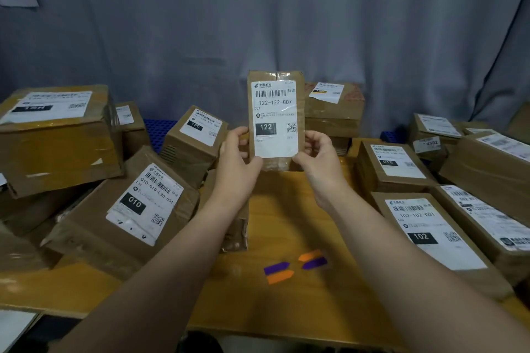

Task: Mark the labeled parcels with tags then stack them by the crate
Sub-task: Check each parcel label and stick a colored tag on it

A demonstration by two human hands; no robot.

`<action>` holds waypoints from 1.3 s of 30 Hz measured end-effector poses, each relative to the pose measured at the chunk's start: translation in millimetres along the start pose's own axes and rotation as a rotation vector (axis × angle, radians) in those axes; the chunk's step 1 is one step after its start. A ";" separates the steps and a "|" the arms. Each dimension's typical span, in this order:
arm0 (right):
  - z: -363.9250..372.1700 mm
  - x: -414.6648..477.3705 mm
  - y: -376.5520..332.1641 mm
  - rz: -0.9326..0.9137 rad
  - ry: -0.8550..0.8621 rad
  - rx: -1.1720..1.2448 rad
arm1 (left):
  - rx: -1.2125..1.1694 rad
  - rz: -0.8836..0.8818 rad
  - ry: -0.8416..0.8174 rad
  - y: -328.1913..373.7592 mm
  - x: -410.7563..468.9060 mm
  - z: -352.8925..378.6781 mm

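While both hands hold it upright above the wooden table (286, 309), the small parcel (276, 117) shows a China Post label reading "122-122-C07" and "122". The left hand (238, 152) and right hand (318, 152) pinch its lower edges. Boxes marked "010" (126, 209) and "102" (436, 238) flank it; purple and orange tags (295, 265) lie below.

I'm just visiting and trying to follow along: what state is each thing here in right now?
Parcel 122: held upright, label toward camera, no tag visible.
Left hand: grips its lower left edge.
Right hand: grips its lower right edge.
Tags: four, purple and orange, loose on the table.
Parcel 010: tilted, label up.
Parcel 102: lying flat, label up.
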State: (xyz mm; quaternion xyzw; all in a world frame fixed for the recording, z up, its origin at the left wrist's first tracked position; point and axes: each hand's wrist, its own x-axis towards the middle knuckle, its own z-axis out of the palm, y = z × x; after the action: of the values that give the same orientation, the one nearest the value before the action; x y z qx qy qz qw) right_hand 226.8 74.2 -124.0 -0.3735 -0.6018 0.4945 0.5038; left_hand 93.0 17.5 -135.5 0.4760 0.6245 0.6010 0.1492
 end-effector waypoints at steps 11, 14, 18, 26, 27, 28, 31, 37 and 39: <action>-22.0 -20.0 1.1 -0.024 0.051 0.016 | -0.027 0.025 -0.049 5.3 -26.1 11.9; -26.1 -22.9 1.8 -0.016 0.055 -0.007 | 0.004 0.013 -0.076 9.1 -29.7 13.3; -34.2 -19.9 7.1 -0.030 0.145 -0.174 | 0.052 -0.032 -0.152 16.2 -35.4 17.0; -44.8 -30.5 33.2 -0.021 0.072 -0.530 | 0.363 -0.028 -0.278 4.1 -49.0 32.3; -46.4 -33.7 34.4 -0.038 0.084 -0.519 | 0.363 -0.021 -0.281 3.9 -50.2 33.3; -47.4 -36.7 36.3 -0.050 0.096 -0.496 | 0.353 -0.022 -0.294 3.9 -52.1 33.8; -48.5 -46.0 43.4 -0.052 0.124 -0.429 | 0.301 -0.037 -0.363 3.5 -63.6 32.5; -51.9 -66.4 54.6 0.030 0.160 -0.356 | 0.750 -0.124 -0.607 -7.8 -93.1 20.2; -51.1 -75.4 57.5 0.061 0.165 -0.361 | 0.982 -0.159 -0.731 -11.3 -102.6 16.1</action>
State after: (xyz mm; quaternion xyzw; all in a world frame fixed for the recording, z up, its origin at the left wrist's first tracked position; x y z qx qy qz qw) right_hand 289.9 27.3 -197.6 -0.5152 -0.6258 0.3612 0.4610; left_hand 152.0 -50.2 -188.9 0.6162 0.7704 0.0282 0.1614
